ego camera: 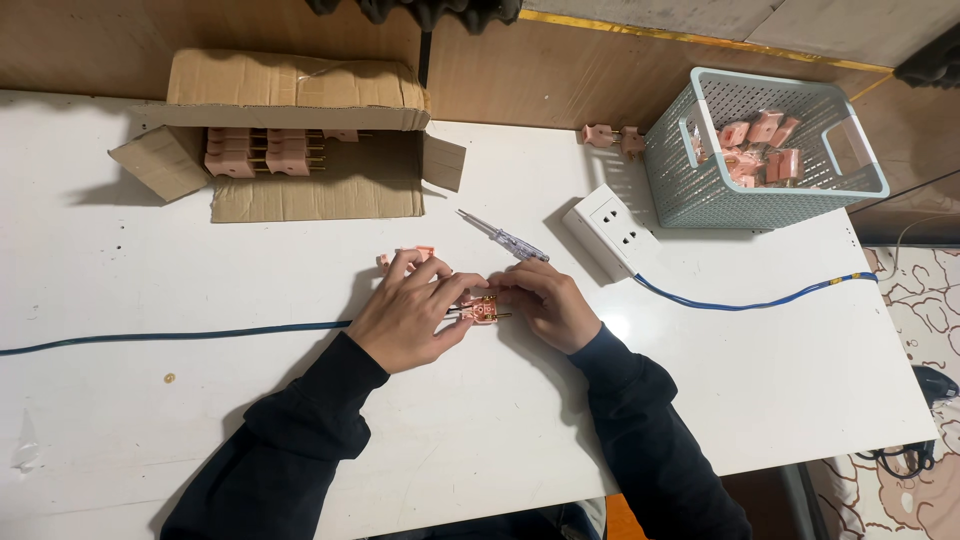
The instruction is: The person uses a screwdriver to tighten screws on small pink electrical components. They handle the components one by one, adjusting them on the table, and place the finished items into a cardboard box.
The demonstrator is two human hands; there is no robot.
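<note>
L hand (405,315): fingers curling in a narrow grip on the pink plug (478,311), mid tabletop (150,420).
R hand (545,300): pinching same plug from the right.
Plug: sitting btwn both hands, brass prongs showing.
Tester screwdriver (500,237): lying just beyond hands.
White socket (612,230): sitting right of it, blue cable (750,300) trailing right.
Basket (770,200): far right, holding pink plugs.
Cardboard box (290,140): far left.
</note>
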